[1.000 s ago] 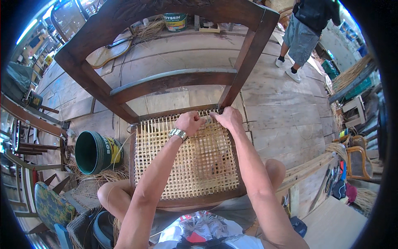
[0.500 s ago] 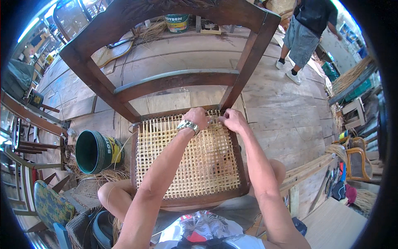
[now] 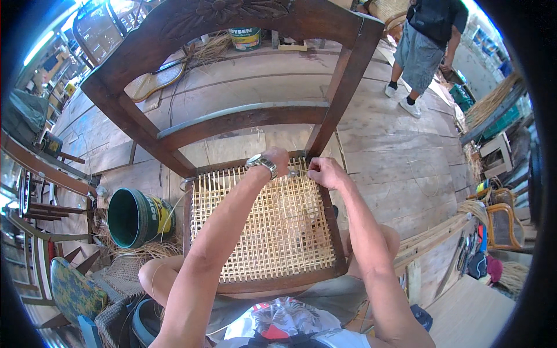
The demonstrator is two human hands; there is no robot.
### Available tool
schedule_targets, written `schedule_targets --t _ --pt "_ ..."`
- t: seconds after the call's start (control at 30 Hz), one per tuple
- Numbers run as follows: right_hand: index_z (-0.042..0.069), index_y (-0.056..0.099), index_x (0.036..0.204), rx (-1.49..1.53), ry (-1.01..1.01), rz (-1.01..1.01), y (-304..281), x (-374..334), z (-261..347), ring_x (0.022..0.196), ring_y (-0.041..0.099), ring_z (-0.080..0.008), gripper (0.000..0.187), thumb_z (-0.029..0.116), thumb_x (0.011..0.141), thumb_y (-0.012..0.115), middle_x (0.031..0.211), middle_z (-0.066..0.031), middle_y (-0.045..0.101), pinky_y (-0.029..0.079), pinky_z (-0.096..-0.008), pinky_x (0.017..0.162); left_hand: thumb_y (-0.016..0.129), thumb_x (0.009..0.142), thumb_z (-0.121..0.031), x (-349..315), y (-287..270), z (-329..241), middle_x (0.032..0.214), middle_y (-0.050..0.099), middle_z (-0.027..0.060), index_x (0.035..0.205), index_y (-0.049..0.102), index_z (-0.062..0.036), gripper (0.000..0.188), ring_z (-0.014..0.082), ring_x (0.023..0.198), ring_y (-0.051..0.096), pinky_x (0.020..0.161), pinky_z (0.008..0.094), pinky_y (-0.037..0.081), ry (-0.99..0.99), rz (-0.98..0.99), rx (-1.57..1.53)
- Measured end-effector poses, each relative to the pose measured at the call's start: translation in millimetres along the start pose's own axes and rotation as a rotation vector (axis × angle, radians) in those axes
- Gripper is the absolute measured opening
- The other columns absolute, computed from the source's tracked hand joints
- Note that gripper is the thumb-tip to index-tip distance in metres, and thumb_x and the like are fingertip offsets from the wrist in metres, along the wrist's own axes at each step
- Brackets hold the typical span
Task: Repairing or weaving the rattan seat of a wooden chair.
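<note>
A dark wooden chair (image 3: 241, 119) with a carved top rail stands before me, its back on the far side. Pale cane strands cross in an open grid over its seat (image 3: 264, 232). My left hand (image 3: 277, 161), with a metal watch (image 3: 262, 165) at the wrist, is closed at the far edge of the weave. A small shiny bit shows by its fingertips, too small to name. My right hand (image 3: 326, 173) pinches at the far right corner of the seat, close to the left one. What either hand's fingers hold is hidden.
Left of the chair, a green bucket (image 3: 129, 217) lies on its side near loose cane scraps. Another bucket (image 3: 245, 38) stands beyond the chair back. A person (image 3: 426, 55) stands at the far right on the plank floor (image 3: 400, 151). Cane bundles (image 3: 435, 239) and tools lie to the right.
The chair back has shifted slightly left in view. My left wrist has risen and turned a little, while my right hand stays at the corner. The far person's arm has come down, holding something dark.
</note>
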State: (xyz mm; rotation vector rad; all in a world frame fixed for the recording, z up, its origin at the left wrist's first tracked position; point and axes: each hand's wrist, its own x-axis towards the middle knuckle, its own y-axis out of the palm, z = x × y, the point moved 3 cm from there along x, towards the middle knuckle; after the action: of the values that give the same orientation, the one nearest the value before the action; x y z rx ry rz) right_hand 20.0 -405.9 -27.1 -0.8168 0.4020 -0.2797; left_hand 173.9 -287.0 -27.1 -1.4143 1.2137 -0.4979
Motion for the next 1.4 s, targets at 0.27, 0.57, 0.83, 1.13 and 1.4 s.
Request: schedule_targets --t 0.27,0.57,0.83,1.13,1.4 --pt "0.003 0.070 0.095 0.024 0.011 0.043 -3.9 4.2 -8.5 0.086 0.069 -0.0270 0.023 0.022 0.081 0.072 0.090 -0.0134 0.073 0.053 -0.0390 0.078 0.073 0.082 -0.029 -31.3 27.9 -14.5 0.100 0.070 0.0239 0.095 0.072 0.0011 0.033 0.0379 0.096 0.068 0.082 0.0456 0.055 -0.295 -0.156 -0.361" --pt "0.003 0.071 0.093 0.101 0.017 0.034 -1.6 8.1 -18.7 0.083 0.068 -0.0222 0.022 0.021 0.081 0.073 0.088 -0.0113 0.073 0.052 -0.0356 0.076 0.072 0.082 -0.027 -38.6 26.3 -8.0 0.094 0.071 0.0228 0.097 0.068 0.0004 0.032 0.0367 0.091 0.069 0.080 0.0450 0.055 -0.172 -0.116 -0.398" --pt "0.004 0.071 0.091 0.014 0.011 -0.149 9.2 -0.3 8.2 0.081 0.068 -0.0246 0.023 0.022 0.079 0.076 0.088 -0.0126 0.072 0.052 -0.0363 0.075 0.065 0.085 -0.011 -43.4 30.8 -19.8 0.104 0.068 0.0237 0.101 0.065 0.0024 0.021 0.0369 0.101 0.067 0.084 0.0452 0.056 -0.158 -0.208 -0.170" --pt "0.003 0.068 0.088 -0.091 -0.131 -0.286 13.4 -6.7 16.2 0.089 0.065 -0.0345 0.015 0.016 0.082 0.071 0.089 -0.0147 0.067 0.050 -0.0444 0.079 0.070 0.088 -0.024 -45.2 36.2 -11.0 0.095 0.069 0.0222 0.099 0.063 0.0007 0.028 0.0381 0.093 0.067 0.078 0.0479 0.052 -0.108 -0.318 -0.271" --pt "0.004 0.066 0.090 -0.071 -0.109 -0.245 1.7 -10.5 8.0 0.093 0.065 -0.0347 0.014 0.016 0.083 0.065 0.093 -0.0151 0.067 0.051 -0.0449 0.082 0.070 0.085 -0.023 -45.2 23.5 -3.9 0.098 0.070 0.0250 0.092 0.069 0.0029 0.027 0.0378 0.096 0.068 0.084 0.0463 0.054 -0.141 -0.170 -0.431"
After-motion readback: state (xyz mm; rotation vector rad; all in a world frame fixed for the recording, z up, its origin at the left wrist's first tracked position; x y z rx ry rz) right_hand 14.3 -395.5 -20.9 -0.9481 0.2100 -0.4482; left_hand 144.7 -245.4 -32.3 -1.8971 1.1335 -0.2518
